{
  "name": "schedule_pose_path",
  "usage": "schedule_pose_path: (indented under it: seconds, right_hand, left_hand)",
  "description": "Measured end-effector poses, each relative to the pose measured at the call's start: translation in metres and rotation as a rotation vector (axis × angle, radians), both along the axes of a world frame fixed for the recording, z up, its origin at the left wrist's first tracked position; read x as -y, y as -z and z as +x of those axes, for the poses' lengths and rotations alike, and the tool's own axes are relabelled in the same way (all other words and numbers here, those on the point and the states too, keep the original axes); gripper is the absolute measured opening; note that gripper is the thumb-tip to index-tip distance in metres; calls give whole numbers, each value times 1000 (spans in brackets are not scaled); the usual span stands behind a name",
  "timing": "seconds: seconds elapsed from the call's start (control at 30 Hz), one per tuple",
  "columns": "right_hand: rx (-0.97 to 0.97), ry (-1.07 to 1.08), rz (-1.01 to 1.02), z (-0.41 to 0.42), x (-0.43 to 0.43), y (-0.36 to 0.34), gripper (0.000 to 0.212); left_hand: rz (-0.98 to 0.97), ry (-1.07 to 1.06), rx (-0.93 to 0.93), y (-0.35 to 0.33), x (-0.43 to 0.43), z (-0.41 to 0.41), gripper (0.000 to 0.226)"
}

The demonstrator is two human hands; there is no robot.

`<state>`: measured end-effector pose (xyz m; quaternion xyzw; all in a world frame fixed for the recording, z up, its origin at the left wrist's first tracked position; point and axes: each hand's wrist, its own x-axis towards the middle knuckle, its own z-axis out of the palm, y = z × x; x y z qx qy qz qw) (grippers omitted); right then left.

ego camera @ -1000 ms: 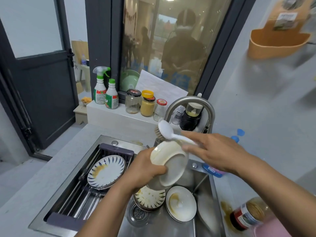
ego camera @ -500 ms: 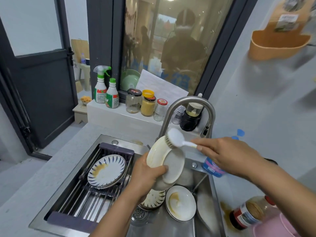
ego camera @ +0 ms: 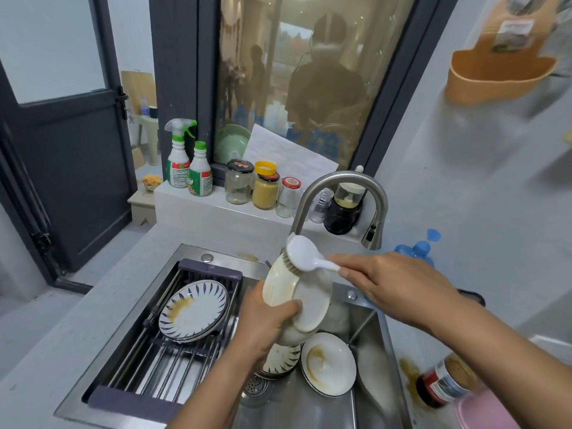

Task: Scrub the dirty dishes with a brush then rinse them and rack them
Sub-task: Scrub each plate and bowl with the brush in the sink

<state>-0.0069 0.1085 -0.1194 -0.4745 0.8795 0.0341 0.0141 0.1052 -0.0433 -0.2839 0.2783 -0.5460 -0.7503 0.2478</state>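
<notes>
Well, over the stainless-steel sink [ego camera: 309,410], the left hand [ego camera: 266,320] grips the lower rim of a glossy cream bowl [ego camera: 297,292] with its thumb laid across the smooth surface, and holds it tilted on edge above a stack of patterned plates [ego camera: 283,359]. The right hand [ego camera: 393,283] pinches the slim handle of a white plastic brush [ego camera: 305,253], its short bristles pressed against the bowl's stained upper rim. Beside them a round blue-petalled plate [ego camera: 195,311] smeared brown lies on the ribbed metal drying rack [ego camera: 161,360], and a white plate [ego camera: 329,363] streaked brown leans in the basin.
</notes>
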Motion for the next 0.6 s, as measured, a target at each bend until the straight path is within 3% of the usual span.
schedule_pose_path:
  seconds: [0.17, 0.27, 0.43, 0.6]
  right_hand:
    - [89, 113, 29, -25, 0, -10, 30]
    - [326, 207, -72, -46, -14, 1, 26]
    - [857, 393, -480, -35, -7, 21, 30]
    - [999, 376, -531, -29, 12, 28, 43]
  left_hand:
    - [38, 5, -42, 6, 3, 13, 57]
    - [101, -4, -140, 1, 9, 16, 56]
    - [347, 54, -373, -8, 11, 17, 60]
    - [497, 162, -512, -14, 3, 10, 63]
